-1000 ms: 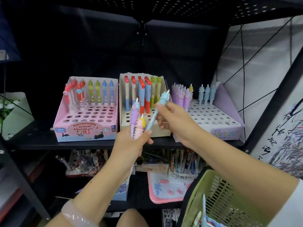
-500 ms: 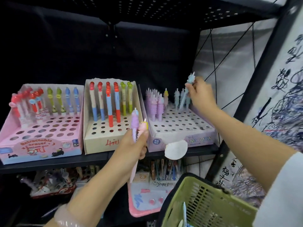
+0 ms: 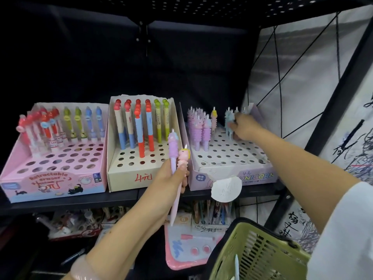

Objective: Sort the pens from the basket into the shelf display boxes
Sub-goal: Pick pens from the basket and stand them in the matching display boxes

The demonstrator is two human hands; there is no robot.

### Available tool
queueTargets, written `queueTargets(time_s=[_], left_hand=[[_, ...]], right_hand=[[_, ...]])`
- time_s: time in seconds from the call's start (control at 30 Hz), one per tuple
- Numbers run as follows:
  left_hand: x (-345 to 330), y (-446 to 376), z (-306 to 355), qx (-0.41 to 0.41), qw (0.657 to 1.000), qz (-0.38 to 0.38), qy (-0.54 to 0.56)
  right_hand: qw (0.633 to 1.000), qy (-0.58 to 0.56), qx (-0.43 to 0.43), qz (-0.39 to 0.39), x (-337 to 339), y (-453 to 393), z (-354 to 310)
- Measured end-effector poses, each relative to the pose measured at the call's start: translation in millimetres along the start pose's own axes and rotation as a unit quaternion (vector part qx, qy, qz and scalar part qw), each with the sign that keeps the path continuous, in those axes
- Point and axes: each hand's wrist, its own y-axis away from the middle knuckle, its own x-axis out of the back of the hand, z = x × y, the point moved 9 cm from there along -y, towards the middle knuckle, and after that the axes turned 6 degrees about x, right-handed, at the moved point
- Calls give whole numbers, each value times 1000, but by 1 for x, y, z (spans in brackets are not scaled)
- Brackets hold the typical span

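Note:
My left hand (image 3: pixel 172 178) grips two unicorn pens upright in front of the shelf edge, a purple pen (image 3: pixel 173 147) and a pink pen (image 3: pixel 183 161). My right hand (image 3: pixel 243 128) reaches into the back right of the lilac unicorn box (image 3: pixel 232 164) and pinches a light blue unicorn pen (image 3: pixel 229 123) standing in the holes there. Purple unicorn pens (image 3: pixel 198 126) fill the box's back left. The green basket (image 3: pixel 256 253) hangs at the lower right with a pale pen (image 3: pixel 236 265) inside.
A cream box (image 3: pixel 129 176) of red, blue and green pens stands in the middle of the shelf, a pink eraser-pen box (image 3: pixel 52 180) to its left. A white paper tag (image 3: pixel 226 187) hangs from the shelf edge. More stationery lies on the lower shelf.
My right hand has lowered the blue unicorn pen down among the back-row pens of the lilac box. My left hand keeps its two pens in about the same place.

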Motion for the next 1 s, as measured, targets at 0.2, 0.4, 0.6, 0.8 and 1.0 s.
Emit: queueTargets(time_s=[0.2, 0.4, 0.6, 0.8, 1.0], left_hand=[[13, -2, 3, -10, 999, 45, 23], [-1, -3, 15, -55, 998, 37, 2], [-11, -3, 13, -19, 997, 1, 75], [-3, -4, 14, -30, 999, 22, -17], [4, -7, 4, -12, 999, 19, -29]], right_hand=[[986, -54, 4, 160, 23, 38, -21], [933, -320, 145, -74, -22, 119, -119], [907, -401, 110, 60, 17, 100, -97], [916, -273, 79, 283, 78, 50, -48], [960, -46, 90, 262, 56, 21, -46]])
